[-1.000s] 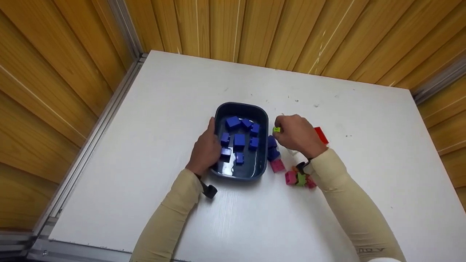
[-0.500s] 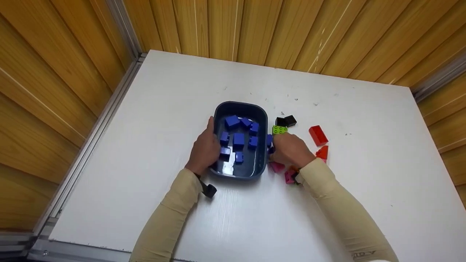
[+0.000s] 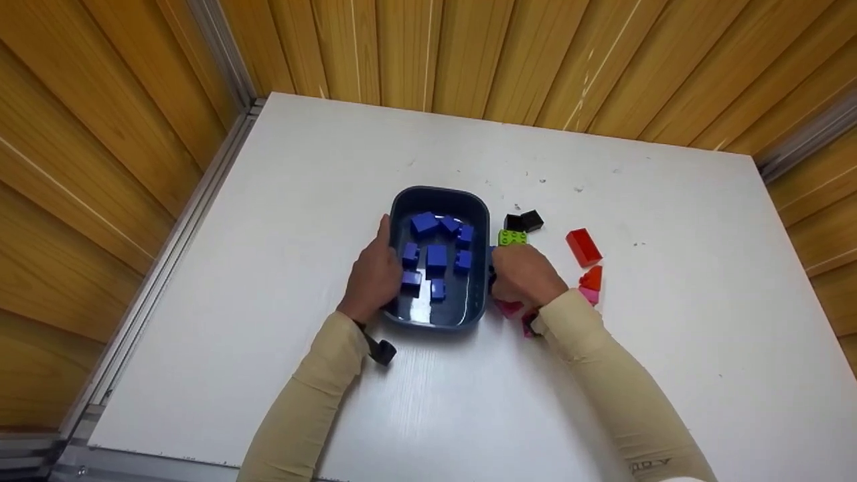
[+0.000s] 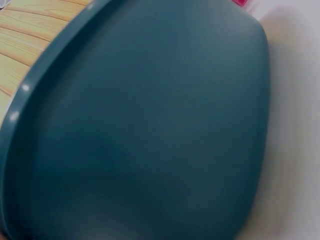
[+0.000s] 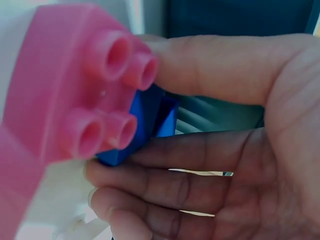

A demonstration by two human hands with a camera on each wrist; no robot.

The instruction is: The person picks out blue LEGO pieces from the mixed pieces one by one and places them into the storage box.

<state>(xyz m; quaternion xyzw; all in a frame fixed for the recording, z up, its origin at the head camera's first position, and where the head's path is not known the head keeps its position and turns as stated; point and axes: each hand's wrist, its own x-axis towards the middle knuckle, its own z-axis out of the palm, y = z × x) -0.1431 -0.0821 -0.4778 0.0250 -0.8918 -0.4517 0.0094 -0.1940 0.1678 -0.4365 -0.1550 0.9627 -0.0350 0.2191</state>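
Note:
My left hand [image 3: 376, 274] rests along the left outer wall of a dark blue tray [image 3: 435, 326], with a straight finger beside the rim. The tray's side wall [image 4: 150, 120] fills most of the left wrist view, where that hand is nearly all hidden. Several blue bricks [image 3: 436, 258] lie inside, spaced apart. Just outside the right wall, my right hand [image 3: 525, 273] pinches a blue brick [image 5: 150, 120] between thumb and forefinger. A pink brick [image 5: 95, 90] with round studs looms close to those fingertips in the right wrist view.
Beyond the right hand lie a green brick [image 3: 512, 237] and two black bricks [image 3: 532, 221]. To its right are a red brick [image 3: 584, 247], an orange piece [image 3: 592, 278] and a pink piece [image 3: 590, 295]. Wood-patterned walls [image 3: 402, 53] border the white table [image 3: 321, 167].
My right hand has come nearer to me, from beside the green brick to the blue bricks by the tray, uncovering the green and black bricks. The left hand stays at the tray.

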